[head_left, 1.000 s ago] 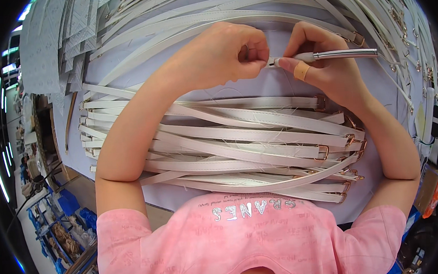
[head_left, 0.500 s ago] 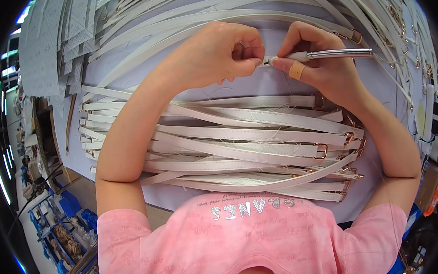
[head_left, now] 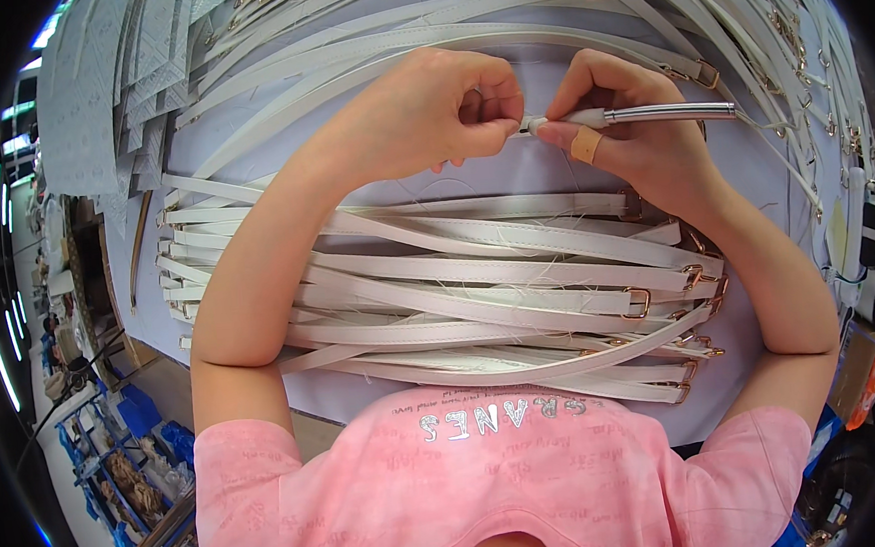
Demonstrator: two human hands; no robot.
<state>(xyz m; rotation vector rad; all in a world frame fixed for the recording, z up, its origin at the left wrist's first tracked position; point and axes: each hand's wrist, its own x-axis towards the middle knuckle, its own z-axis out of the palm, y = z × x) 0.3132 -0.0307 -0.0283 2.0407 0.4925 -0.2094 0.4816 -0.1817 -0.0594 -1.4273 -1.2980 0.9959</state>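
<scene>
Raised above the far part of the table, my left hand (head_left: pixel 467 106) is closed in a pinch. At its fingertips shows a small white piece (head_left: pixel 528 124), mostly covered by the fingers, so its kind is unclear. Close on the right, my right hand (head_left: pixel 639 126) wraps a pen-shaped tool (head_left: pixel 673 113) with a silver barrel and whitish front part. The tool lies nearly level, its front end pointing left at the white piece. A tan bandage (head_left: pixel 586 144) circles my right thumb. White stitched straps (head_left: pixel 517 265) with gold buckles lie piled between my forearms.
More white straps (head_left: pixel 403 40) cross the far table, and others with gold hardware (head_left: pixel 764 48) bunch at the right. Grey patterned sheets (head_left: pixel 96 94) overlap at the far left. Loose threads trail over the straps. A blue rack of materials (head_left: pixel 119 463) stands beyond the left table edge.
Both hands have shifted slightly left. The tool has moved left with my right hand, and its back end has tipped a little. The strap piles look the same.
</scene>
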